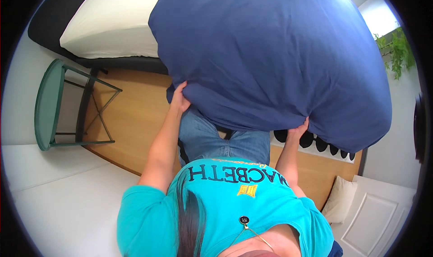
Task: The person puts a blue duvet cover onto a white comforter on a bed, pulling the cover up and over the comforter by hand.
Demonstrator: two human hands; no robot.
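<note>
A large dark blue duvet (270, 58) bulges out in front of me, spread over part of the bed and hanging past its near side. My left hand (181, 100) is closed on the duvet's near edge at the left, thumb on top and the other fingers mostly hidden. Farther right, my right hand (299, 128) grips the same edge, bunching the cloth into creases; its fingers are partly under the fabric. Left of the duvet, a mattress with a cream sheet (115, 24) shows.
The dark bed frame (47, 20) runs along the far left. A green folding tray table (48, 104) stands on the wood floor (135, 108). To the right are a white mat with black spots (322, 145), a cream pillow (340, 198), a white door (372, 218) and a hanging plant (400, 54).
</note>
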